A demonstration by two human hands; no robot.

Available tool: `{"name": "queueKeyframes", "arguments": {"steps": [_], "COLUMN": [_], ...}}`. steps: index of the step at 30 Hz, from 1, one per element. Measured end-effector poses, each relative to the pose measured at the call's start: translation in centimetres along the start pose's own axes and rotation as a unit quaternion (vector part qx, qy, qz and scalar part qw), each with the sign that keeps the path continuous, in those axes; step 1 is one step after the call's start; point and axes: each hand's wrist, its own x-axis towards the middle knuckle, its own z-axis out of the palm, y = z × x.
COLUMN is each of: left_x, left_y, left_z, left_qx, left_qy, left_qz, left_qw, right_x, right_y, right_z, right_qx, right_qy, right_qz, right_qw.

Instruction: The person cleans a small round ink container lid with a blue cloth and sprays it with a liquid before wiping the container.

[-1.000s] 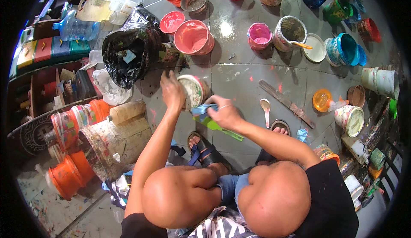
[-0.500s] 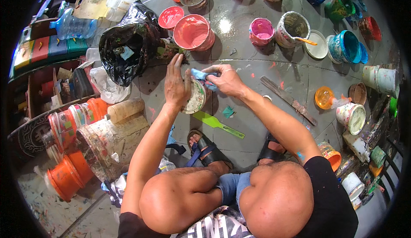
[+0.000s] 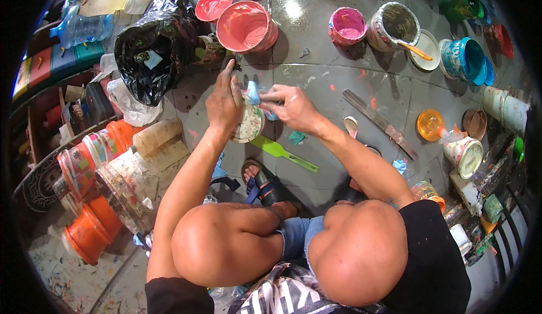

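Observation:
A small paint tub (image 3: 248, 124) with a whitish, paint-smeared end faces me on the floor just ahead of my feet. My left hand (image 3: 224, 106) rests along its left side, fingers stretched out and pointing away from me. At the tub's far right side, my right hand (image 3: 291, 108) pinches a light blue cloth (image 3: 253, 92) against it. Part of the cloth hangs below my right fingers. A lime green plastic spatula (image 3: 285, 155) lies flat beside the tub, and a teal scrap (image 3: 296, 138) is close to it.
Beyond my hands stand a coral paint bucket (image 3: 247, 27), a pink paint pot (image 3: 348, 26) and a grey-lined bucket (image 3: 395, 27). A black bin bag (image 3: 149, 60) gapes at left, above stacked orange buckets (image 3: 90, 232). A long flat stick (image 3: 378, 123) lies at right.
The right hand and the cloth have shifted slightly along the tub, with the fingers now lower on its right side. The whole view has moved a little, uncovering a pale spoon beside my right forearm.

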Motion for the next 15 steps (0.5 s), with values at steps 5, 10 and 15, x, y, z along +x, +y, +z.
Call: {"name": "queueKeyframes", "arguments": {"steps": [5, 10, 15], "left_x": [0.4, -0.2, -0.7], "left_y": [0.8, 0.2, 0.6], "left_z": [0.1, 0.8, 1.2], "left_qx": [-0.004, 0.033, 0.065], "left_qy": [-0.009, 0.023, 0.055], "left_qz": [-0.043, -0.054, -0.065], "left_qw": [0.999, 0.998, 0.994], "right_x": [-2.5, -4.4, -5.8], "right_y": [1.3, 0.7, 0.1], "right_z": [1.7, 3.4, 5.6], "right_qx": [0.065, 0.082, 0.044], "right_qy": [0.069, 0.13, 0.223], "right_qz": [0.004, 0.008, 0.009], "right_qw": [0.995, 0.988, 0.974]}}
